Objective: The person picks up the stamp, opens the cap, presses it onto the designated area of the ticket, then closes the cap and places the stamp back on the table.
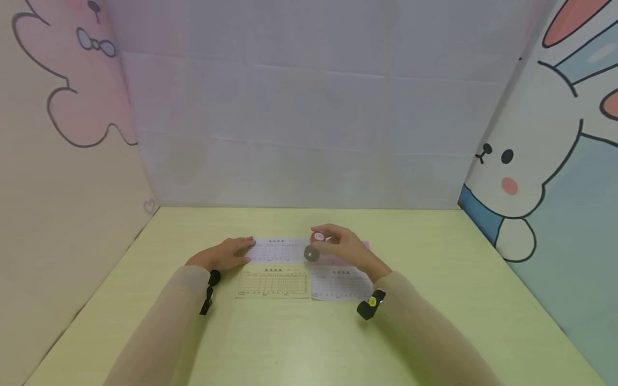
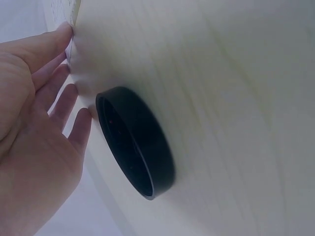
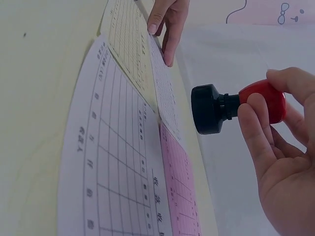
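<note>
My right hand (image 1: 345, 247) grips the red handle (image 3: 266, 101) of a round stamp (image 1: 311, 253), held above the sheets. Its wide black head (image 3: 206, 109) is apart from the paper in the right wrist view. At the far left, a white printed form (image 1: 277, 251) has my left hand (image 1: 224, 254) at its left edge, fingers extended and touching it. Beside that form lies a pink form (image 3: 179, 182), partly covered by my right hand in the head view. Nearer me are a yellow form (image 1: 272, 284) and another white form (image 1: 340, 285).
A shallow black round ring or lid (image 2: 140, 142) is close to my left fingertips in the left wrist view. The pale wooden table (image 1: 289, 343) is bounded by a white back wall (image 1: 309, 118) and side panels with cartoon drawings.
</note>
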The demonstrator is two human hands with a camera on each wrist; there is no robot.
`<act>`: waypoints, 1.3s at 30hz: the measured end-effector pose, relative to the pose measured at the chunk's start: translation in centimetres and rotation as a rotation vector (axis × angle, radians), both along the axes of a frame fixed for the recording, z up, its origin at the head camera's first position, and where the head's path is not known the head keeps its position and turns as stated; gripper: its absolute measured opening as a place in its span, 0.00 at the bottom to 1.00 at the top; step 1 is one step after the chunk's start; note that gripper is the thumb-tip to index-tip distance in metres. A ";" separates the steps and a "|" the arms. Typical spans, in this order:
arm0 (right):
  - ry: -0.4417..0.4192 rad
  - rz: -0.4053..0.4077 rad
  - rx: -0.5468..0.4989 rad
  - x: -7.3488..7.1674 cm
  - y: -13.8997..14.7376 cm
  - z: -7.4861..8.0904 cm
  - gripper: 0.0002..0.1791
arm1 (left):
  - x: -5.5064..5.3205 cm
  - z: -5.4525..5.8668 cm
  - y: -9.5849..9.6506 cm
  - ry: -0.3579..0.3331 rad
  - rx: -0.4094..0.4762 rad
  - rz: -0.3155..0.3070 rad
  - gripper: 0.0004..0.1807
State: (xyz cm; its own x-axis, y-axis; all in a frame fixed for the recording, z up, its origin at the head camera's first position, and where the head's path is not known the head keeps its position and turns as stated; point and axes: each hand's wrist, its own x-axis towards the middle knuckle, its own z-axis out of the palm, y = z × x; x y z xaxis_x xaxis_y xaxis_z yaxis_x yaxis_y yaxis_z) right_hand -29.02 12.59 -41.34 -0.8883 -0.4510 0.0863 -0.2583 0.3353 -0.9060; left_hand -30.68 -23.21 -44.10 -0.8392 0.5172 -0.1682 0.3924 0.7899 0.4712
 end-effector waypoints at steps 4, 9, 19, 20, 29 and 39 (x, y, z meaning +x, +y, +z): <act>0.002 0.009 -0.032 -0.4 -1.2 -0.6 0.28 | 0.3 0.2 0.1 -0.016 0.012 0.013 0.32; 0.004 0.000 0.007 -0.7 -2.4 -0.7 0.29 | 0.3 0.4 0.2 -0.016 0.008 0.009 0.32; -0.009 -0.033 0.085 -1.7 -4.7 -0.9 0.28 | 0.6 0.7 0.2 -0.048 -0.006 0.048 0.32; -0.007 -0.034 0.099 -1.7 -4.9 -0.9 0.28 | 0.6 0.7 0.2 -0.050 -0.002 0.047 0.32; 0.030 -0.036 0.133 -2.1 -5.6 -1.3 0.29 | 0.3 0.4 0.4 -0.027 0.004 0.014 0.32; -0.001 -0.027 0.129 -2.4 -6.0 -1.6 0.29 | 0.0 0.1 0.2 -0.025 -0.005 0.005 0.32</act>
